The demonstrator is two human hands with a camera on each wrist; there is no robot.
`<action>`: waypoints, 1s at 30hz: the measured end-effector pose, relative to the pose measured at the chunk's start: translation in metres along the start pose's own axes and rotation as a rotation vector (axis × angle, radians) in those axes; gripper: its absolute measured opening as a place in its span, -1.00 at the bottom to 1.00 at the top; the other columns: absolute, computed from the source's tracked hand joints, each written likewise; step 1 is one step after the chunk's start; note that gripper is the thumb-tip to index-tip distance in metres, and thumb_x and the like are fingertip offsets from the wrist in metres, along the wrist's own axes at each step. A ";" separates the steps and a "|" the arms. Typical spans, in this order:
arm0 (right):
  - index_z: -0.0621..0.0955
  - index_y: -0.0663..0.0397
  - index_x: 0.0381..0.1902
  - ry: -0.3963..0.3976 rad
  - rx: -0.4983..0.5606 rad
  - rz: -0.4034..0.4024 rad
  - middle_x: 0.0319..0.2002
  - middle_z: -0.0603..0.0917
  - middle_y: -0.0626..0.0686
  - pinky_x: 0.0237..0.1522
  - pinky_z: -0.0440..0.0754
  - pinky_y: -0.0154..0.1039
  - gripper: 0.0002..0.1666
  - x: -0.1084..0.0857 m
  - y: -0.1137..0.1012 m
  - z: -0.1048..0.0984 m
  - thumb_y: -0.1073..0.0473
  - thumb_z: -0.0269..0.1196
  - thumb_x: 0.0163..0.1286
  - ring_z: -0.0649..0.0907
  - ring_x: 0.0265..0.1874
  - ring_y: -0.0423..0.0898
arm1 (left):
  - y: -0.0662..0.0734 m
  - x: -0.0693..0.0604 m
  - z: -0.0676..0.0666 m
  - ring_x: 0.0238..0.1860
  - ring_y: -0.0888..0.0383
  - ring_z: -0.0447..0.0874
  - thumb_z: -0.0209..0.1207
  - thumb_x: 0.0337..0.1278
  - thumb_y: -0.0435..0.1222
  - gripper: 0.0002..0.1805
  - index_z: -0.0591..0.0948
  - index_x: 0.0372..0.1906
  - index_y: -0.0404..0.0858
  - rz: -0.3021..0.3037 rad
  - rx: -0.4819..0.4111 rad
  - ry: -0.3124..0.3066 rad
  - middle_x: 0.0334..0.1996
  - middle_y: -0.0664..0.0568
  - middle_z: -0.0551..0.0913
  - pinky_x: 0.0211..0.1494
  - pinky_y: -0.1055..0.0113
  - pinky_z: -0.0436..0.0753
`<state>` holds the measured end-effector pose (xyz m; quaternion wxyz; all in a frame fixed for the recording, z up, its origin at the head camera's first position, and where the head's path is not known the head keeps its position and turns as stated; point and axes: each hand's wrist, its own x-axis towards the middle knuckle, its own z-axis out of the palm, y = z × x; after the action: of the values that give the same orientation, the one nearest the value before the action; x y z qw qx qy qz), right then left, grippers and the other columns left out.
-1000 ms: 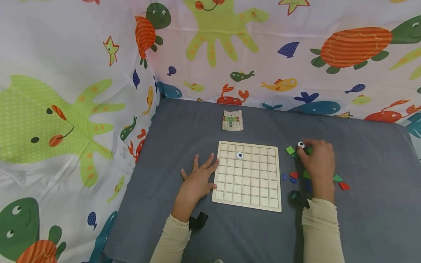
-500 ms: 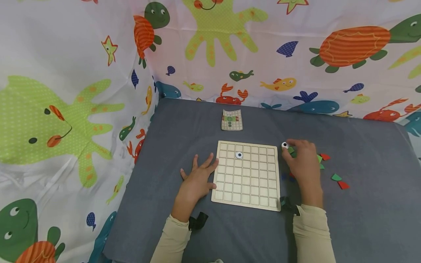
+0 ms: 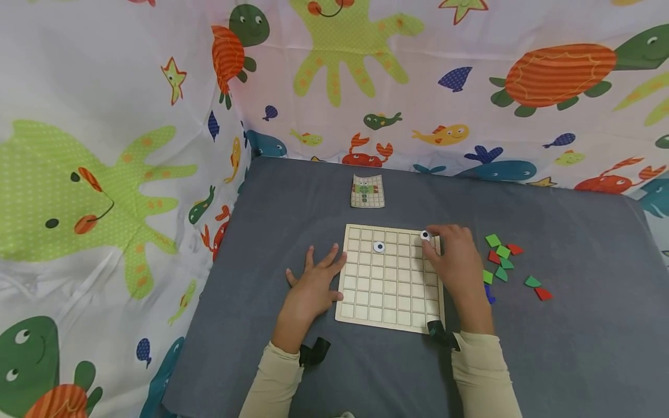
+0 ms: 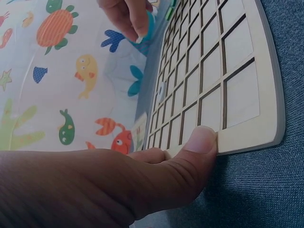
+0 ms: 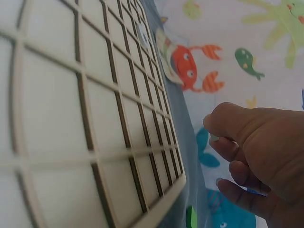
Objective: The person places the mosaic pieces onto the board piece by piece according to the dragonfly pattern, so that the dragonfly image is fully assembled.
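A wooden grid board (image 3: 389,278) lies on the grey cloth, with one round eye piece (image 3: 378,247) sitting in a cell of its upper part. My left hand (image 3: 309,293) rests with spread fingers against the board's left edge; in the left wrist view its thumb (image 4: 199,142) touches the rim. Between thumb and fingertips my right hand (image 3: 457,261) pinches a second eye piece (image 3: 425,235), held above the board's upper right corner. In the right wrist view the curled fingers mostly hide that piece.
Several red, green and blue pieces (image 3: 503,252) lie scattered right of the board, some partly behind the right hand. A small pattern card (image 3: 367,191) lies beyond the board. Cloth printed with sea animals (image 3: 334,52) hangs behind the table.
My right hand has moved left from the loose pieces to over the board's upper right corner, carrying the eye piece. The left hand has stayed in place.
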<state>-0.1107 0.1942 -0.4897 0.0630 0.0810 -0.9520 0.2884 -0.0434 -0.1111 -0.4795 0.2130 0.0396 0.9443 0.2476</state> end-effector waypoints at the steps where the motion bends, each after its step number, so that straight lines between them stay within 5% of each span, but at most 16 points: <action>1: 0.71 0.24 0.19 0.002 0.003 -0.016 0.07 0.68 0.27 -0.04 0.64 0.32 -0.62 -0.001 -0.002 0.002 0.16 0.33 0.53 0.52 0.15 0.28 | 0.000 0.000 0.000 0.72 -0.22 -0.43 0.50 0.16 -0.18 0.04 0.21 0.70 0.16 0.001 -0.001 0.001 0.72 0.25 -0.04 0.39 -0.75 -0.19; 10: 0.72 0.19 0.17 -0.005 0.003 -0.102 0.06 0.71 0.19 -0.14 0.70 0.17 -0.62 -0.005 -0.021 0.020 0.17 0.40 0.46 0.55 0.10 0.20 | -0.002 -0.002 0.003 0.72 -0.23 -0.41 0.50 0.15 -0.19 0.04 0.24 0.69 0.13 0.009 -0.024 0.015 0.72 0.23 -0.01 0.38 -0.75 -0.21; 30: 0.77 0.13 0.11 -0.130 -0.046 -0.073 0.08 0.75 0.17 -0.09 0.74 0.14 -0.64 -0.003 -0.034 0.036 0.08 0.46 0.45 0.61 0.04 0.14 | -0.002 0.000 0.002 0.72 -0.25 -0.40 0.50 0.16 -0.19 0.03 0.23 0.69 0.12 0.018 -0.013 0.013 0.72 0.22 -0.01 0.38 -0.76 -0.18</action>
<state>-0.1040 0.1460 -0.5016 0.0133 0.1326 -0.9569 0.2582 -0.0426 -0.1116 -0.4823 0.2049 0.0452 0.9437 0.2557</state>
